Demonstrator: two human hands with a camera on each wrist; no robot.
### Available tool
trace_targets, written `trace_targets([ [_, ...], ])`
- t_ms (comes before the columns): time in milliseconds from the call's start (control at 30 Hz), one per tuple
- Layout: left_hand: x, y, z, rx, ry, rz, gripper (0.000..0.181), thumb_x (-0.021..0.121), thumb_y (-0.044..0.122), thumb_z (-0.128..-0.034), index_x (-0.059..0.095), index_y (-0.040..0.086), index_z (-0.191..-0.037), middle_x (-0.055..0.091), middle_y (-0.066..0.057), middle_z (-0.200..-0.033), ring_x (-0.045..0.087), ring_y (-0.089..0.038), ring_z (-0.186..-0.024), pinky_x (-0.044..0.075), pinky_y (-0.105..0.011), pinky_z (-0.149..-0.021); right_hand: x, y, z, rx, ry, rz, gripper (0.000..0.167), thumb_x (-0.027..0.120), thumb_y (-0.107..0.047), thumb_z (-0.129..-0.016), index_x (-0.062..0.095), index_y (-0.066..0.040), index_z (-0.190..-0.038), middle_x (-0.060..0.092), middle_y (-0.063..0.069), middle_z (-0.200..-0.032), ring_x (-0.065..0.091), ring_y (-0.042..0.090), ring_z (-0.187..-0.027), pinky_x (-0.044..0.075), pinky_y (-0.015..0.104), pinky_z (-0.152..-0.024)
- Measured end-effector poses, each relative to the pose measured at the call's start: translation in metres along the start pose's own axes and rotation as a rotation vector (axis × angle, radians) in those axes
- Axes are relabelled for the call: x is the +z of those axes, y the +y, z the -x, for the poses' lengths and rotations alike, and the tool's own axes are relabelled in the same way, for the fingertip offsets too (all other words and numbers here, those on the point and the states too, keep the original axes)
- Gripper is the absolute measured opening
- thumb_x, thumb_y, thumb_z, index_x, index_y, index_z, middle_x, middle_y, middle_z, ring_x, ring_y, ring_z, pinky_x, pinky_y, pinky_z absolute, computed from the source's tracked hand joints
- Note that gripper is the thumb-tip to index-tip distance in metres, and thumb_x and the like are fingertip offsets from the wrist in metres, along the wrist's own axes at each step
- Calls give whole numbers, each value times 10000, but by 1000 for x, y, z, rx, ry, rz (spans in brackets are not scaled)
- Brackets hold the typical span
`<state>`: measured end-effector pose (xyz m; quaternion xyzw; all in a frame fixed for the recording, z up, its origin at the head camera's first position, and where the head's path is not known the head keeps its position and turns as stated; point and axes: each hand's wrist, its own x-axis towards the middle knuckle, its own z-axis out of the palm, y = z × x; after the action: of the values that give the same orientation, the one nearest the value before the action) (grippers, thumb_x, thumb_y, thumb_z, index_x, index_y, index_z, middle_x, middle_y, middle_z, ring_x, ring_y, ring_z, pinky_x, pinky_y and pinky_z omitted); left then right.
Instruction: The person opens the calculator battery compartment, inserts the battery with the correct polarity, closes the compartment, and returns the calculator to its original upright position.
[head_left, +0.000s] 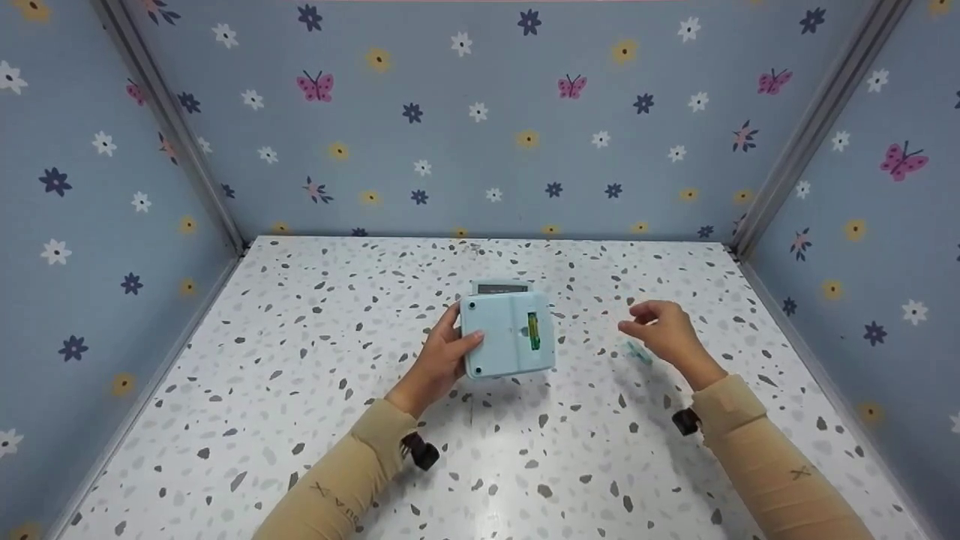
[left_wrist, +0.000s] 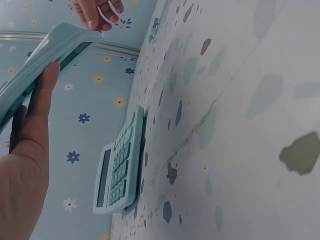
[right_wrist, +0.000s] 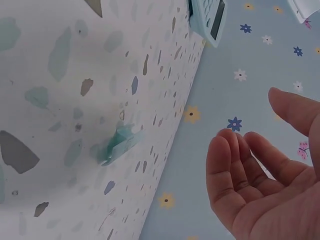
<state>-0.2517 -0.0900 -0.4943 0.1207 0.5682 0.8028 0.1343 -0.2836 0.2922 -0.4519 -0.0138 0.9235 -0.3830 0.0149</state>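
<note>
My left hand (head_left: 439,352) grips a light blue calculator (head_left: 499,337) by its left edge, thumb on the back, which faces up. In that back an uncovered battery slot shows a green battery (head_left: 534,331). Off to the right, my right hand (head_left: 667,330) hovers above the table with fingers loosely bent and nothing between them, as the right wrist view confirms. Below it lies a small teal plastic piece (right_wrist: 120,145), probably the battery cover. A second light blue calculator (left_wrist: 120,165) rests on the table, partly hidden behind the held one in the head view.
The white speckled tabletop (head_left: 337,450) is bounded by blue panels (head_left: 480,135) with flowers and butterflies at the back and both sides. Grey metal posts (head_left: 180,135) stand at the back corners.
</note>
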Motion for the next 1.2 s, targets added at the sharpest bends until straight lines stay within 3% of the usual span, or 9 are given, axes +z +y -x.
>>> trace_targets([
  [200, 0, 1, 0, 3, 0, -11, 716, 568, 92, -1110, 200, 170, -1719, 478, -269, -1638, 639, -344, -1365, 587, -530, -1094, -3, 7, 1, -5, -38, 20, 494, 761, -235, -1024, 644, 82, -1384, 656, 287, -1285, 640, 396, -1148, 557, 505, -939],
  [633, 3, 3, 1, -34, 35, -26, 741, 594, 106, -1099, 209, 203, -1725, 452, -231, -1674, 577, -374, -1431, 555, -553, -1135, -10, 20, -8, 43, -83, 72, 491, 761, -185, -998, 642, 104, -1376, 663, 258, -1220, 622, 314, -1049, 548, 421, -864],
  [867, 3, 2, 1, -28, 30, -25, 739, 588, 100, -1102, 204, 193, -1727, 469, -245, -1656, 583, -393, -1428, 558, -554, -1130, -9, 28, -11, 96, -104, 87, 518, 753, -177, -1004, 614, 118, -1407, 656, 286, -1271, 629, 343, -1107, 559, 481, -953],
  [1200, 2, 1, 3, -13, 11, -26, 735, 582, 106, -1109, 195, 185, -1729, 445, -240, -1677, 570, -381, -1444, 547, -566, -1141, -8, 35, -14, 77, -142, 141, 512, 781, -180, -979, 636, 123, -1366, 670, 253, -1185, 634, 323, -1036, 562, 463, -889],
])
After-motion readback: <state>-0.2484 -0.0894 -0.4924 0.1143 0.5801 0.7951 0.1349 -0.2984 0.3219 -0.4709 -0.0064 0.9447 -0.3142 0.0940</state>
